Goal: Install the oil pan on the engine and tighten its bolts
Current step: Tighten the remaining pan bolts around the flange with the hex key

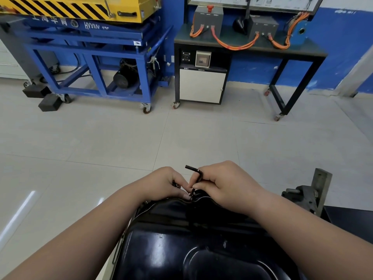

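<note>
Tightening step: judged underway; the oil pan [181, 249] lies open side down over the engine, which is hidden beneath.
Material: glossy black pressed steel, with a rounded sump bulge and a thin flange.
Left hand [161, 184]: fingers pinch the small bright bolt [190, 197] at the pan's far edge.
Right hand [226, 186]: fingers curl round the hex key [196, 174], a dark steel L standing upright in that bolt.
Next move: probably turning the key, kept square in the head.
Beyond: pale glossy floor [101, 142], then a blue steel cart [90, 57].
</note>
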